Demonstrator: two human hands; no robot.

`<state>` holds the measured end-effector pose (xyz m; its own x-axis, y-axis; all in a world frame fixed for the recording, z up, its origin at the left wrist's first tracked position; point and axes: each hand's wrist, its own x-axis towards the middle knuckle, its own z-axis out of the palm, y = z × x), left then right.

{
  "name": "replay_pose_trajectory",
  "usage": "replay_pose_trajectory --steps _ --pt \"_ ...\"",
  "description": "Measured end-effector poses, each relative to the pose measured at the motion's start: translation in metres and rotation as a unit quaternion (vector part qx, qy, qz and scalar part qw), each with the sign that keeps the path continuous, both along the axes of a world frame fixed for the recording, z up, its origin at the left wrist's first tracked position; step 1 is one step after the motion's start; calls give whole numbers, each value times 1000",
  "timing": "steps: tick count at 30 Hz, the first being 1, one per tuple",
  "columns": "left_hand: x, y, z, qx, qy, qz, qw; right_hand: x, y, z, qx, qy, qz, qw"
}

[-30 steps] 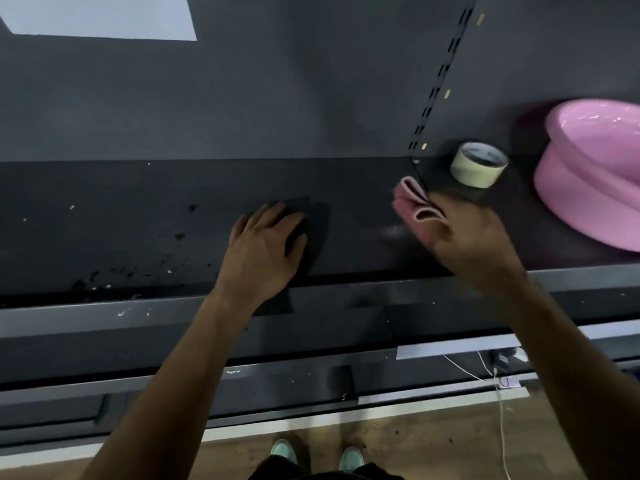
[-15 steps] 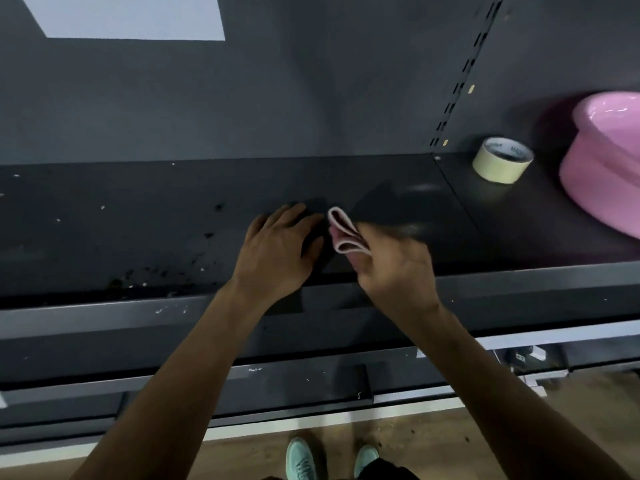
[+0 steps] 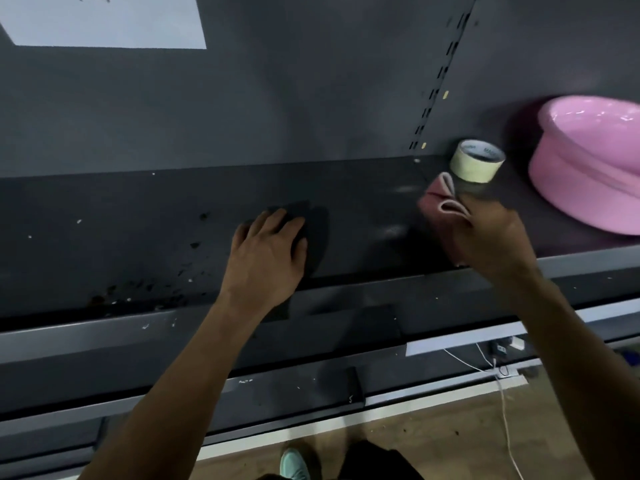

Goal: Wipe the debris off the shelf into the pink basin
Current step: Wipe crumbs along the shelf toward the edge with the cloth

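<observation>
1. The shelf (image 3: 104,216) is a dark horizontal panel running across the view, with a grey metal lip along its front edge.
2. The debris (image 3: 145,285) consists of dark crumbs and pale specks scattered on the left part of the shelf, densest near the front lip and left of the left hand.
3. The left hand (image 3: 266,251) lies palm down on the shelf near its middle. Its fingers are extended and close together, and it grasps nothing.
4. The right hand (image 3: 491,237) is closed around a folded pink cloth (image 3: 438,195). The folded end of the cloth protrudes from the top of the fist toward the back wall. The hand and cloth are motion-blurred; whether the cloth touches the shelf surface cannot be told.
5. A roll of cream masking tape (image 3: 476,162) lies flat on the shelf just behind the cloth, close to the back wall.
6. The pink basin (image 3: 588,168) sits on the shelf at the far right, beyond the tape and well apart from the debris. It is cut off by the frame edge.
</observation>
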<state>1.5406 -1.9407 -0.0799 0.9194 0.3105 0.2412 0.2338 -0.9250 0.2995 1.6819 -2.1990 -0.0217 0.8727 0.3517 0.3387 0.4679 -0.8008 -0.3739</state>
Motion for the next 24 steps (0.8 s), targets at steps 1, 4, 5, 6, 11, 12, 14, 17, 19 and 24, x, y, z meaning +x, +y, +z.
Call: replay_pose_trajectory --steps 1,4,5,6,11,12,14,17,19,24 --pt "0 0 -1 -1 -1 1 1000 1 -3 -9 -3 -13 -12 1000" --pt "0 0 -1 -5 -4 3 1000 -6 10 -33 -19 -28 -1 999" --pt "0 -1 -1 -5 -5 3 1000 -8 20 -37 -21 -34 17 999" --pt "0 -1 -1 -4 -5 3 1000 -13 33 -38 -18 -38 34 999" --pt "1 1 0 -21 24 -1 999 -51 97 -39 -34 -32 144 988" --pt "1 2 1 -24 32 -3 999 -54 104 -37 -44 -10 159 986" --pt "3 3 1 -22 48 -7 999 -50 107 -34 -35 23 187 981" --pt "8 5 3 -23 53 1 998 -27 88 -24 -9 41 188 981" --pt "12 6 5 -18 59 3 998 -2 64 -19 21 3 158 987" --pt "25 7 8 -28 87 9 996 55 9 -9 17 38 9 999"
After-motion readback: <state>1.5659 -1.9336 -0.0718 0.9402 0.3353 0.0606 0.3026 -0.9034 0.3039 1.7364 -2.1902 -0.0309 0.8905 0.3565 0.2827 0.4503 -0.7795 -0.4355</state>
